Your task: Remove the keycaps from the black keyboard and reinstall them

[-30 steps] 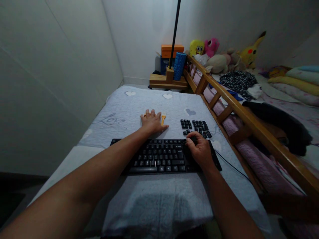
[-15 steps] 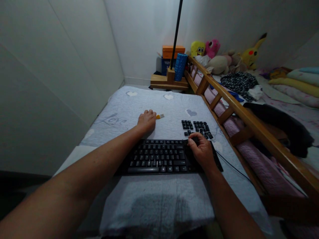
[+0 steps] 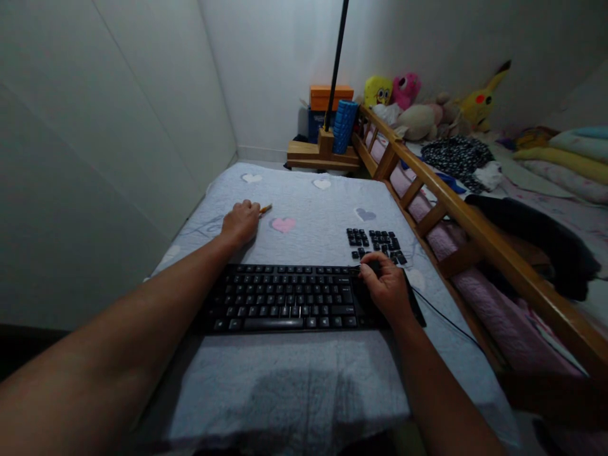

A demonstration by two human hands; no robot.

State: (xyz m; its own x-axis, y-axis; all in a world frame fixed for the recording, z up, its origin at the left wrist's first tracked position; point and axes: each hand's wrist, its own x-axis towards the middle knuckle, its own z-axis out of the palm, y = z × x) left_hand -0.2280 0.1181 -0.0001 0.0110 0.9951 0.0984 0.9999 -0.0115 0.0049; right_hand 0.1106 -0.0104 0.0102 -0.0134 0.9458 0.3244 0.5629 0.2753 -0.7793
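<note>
My left hand (image 3: pixel 241 223) is closed around what looks like a small brush (image 3: pixel 265 208); its orange part and thin tip stick out to the right, just above the bed cover. A black keyboard (image 3: pixel 289 297) lies flat in front of me. Over its right end, my right hand (image 3: pixel 384 282) has thumb and fingers curled together; whatever is between them is too dark to make out. Under that hand, part of the keyboard shows a dark area without keycaps. Loose black keycaps (image 3: pixel 373 239) sit in rows on the cover just beyond my right hand.
A pale cover (image 3: pixel 304 380) with heart prints spreads under everything. The keyboard's cable (image 3: pixel 449 318) runs off to the right. Along the right side stands a wooden bed rail (image 3: pixel 441 199), with clothes and plush toys behind it. A blue foam roller (image 3: pixel 344 126) and boxes stand at the back.
My left hand has moved left with the brush, from behind the keyboard's middle to beyond its left end, uncovering a pink heart print. My right hand has stayed nearly still.
</note>
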